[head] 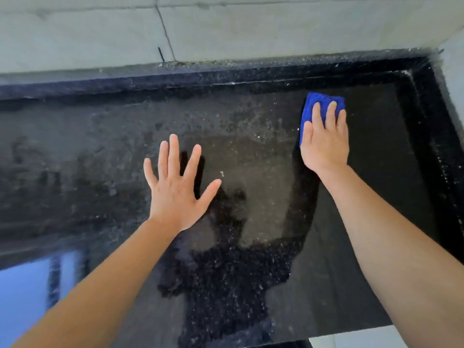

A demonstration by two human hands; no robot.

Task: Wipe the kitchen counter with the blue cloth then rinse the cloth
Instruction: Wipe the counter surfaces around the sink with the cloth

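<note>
The kitchen counter (105, 156) is black speckled stone, dusty and streaked across its left and middle. A folded blue cloth (313, 102) lies flat on it near the far right corner. My right hand (326, 141) presses down on the cloth, fingers spread over it and covering its near half. My left hand (175, 189) rests flat on the counter's middle, fingers apart, holding nothing. The stone to the right of the cloth looks darker and cleaner.
A raised black stone lip (226, 76) runs along the back and down the right side (426, 121). Behind it stands a grey concrete wall (226, 28). The counter's near right corner ends over a pale floor (351, 340). A window reflection shines at the near left (22, 297).
</note>
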